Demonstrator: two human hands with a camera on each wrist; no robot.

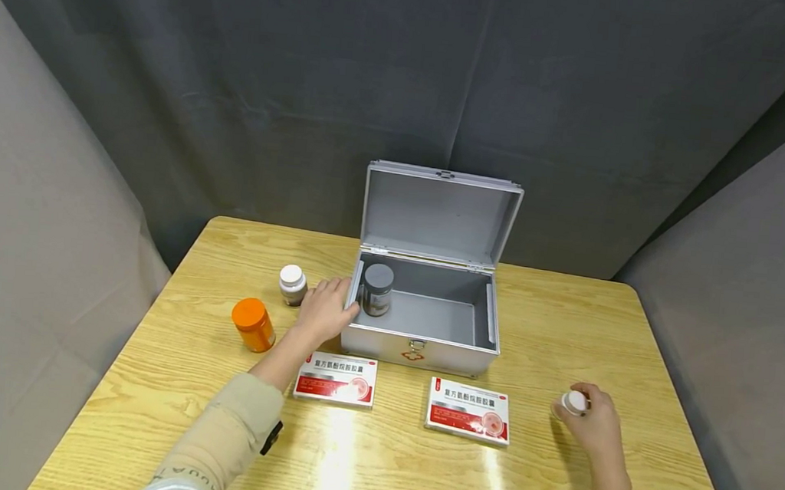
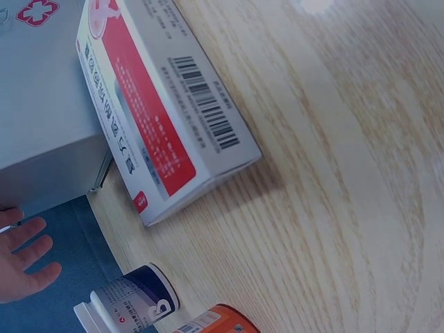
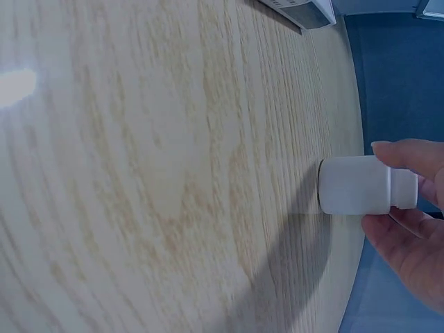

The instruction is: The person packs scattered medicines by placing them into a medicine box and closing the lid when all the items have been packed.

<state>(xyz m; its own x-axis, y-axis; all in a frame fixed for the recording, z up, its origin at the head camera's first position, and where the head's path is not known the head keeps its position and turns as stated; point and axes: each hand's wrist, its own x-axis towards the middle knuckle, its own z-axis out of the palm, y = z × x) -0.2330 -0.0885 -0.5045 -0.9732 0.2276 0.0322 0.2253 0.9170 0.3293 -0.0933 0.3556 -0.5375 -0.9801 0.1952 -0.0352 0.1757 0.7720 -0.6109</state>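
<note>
An aluminium first-aid case point(image 1: 418, 353) stands with its lid raised, holding a grey-lidded jar point(image 1: 378, 290) at its left end. My left hand point(image 1: 327, 309) rests at the case's left wall, fingers extended along the rim and thumb near the front corner. In the left wrist view its fingers point(image 2: 28, 257) are spread beside the case. Off to the right, my right hand point(image 1: 596, 422) pinches a small white pill bottle point(image 3: 357, 185) near its cap, thumb on one side and fingers on the other. The bottle is upright, its base right at the tabletop.
Two red-and-white medicine boxes point(image 1: 336, 379) point(image 1: 468, 411) lie flat in front of the case. Left of it stand a white-capped bottle point(image 1: 292, 285), close to the left hand, and an orange bottle point(image 1: 254, 325). A dark curtain point(image 1: 307, 100) hangs behind the wooden table point(image 1: 167, 381).
</note>
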